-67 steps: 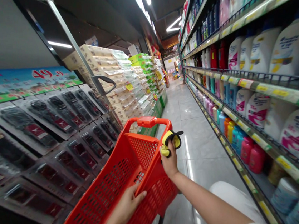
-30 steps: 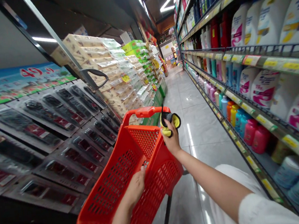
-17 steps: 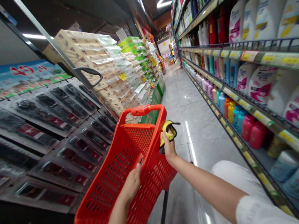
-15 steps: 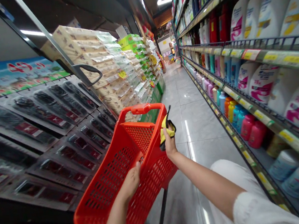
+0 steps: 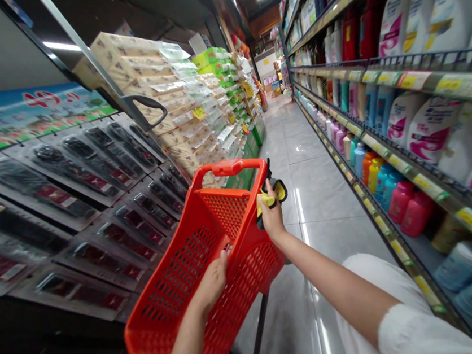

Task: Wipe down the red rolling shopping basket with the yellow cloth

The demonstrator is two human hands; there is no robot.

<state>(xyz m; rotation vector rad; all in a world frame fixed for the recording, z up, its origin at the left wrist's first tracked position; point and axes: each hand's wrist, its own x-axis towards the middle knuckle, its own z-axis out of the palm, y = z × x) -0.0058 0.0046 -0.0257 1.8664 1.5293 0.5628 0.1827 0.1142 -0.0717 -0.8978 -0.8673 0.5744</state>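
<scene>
A red plastic shopping basket [image 5: 245,261] on a wheeled frame stands tilted in front of me. My right hand [image 5: 272,212] holds a yellow cloth with black edging [image 5: 279,190] against the basket's right outer side, near the handle end. On the basket's near side rim rests my left hand [image 5: 212,282], its fingers curled over the edge and partly hidden by it. A red handle [image 5: 227,168] arches over the far end, above a lattice flap [image 5: 225,205].
On the left hang packaged belts [image 5: 104,180] below a price banner [image 5: 33,116]. Stacked tissue packs [image 5: 153,90] stand behind them. A shelf rack [image 5: 403,75] with shampoo bottles lines the right. A grey tiled floor [image 5: 304,180] runs between.
The view has shifted slightly, with the basket and both hands a little further right in it. The yellow cloth in my right hand has changed shape, spreading to the right.
</scene>
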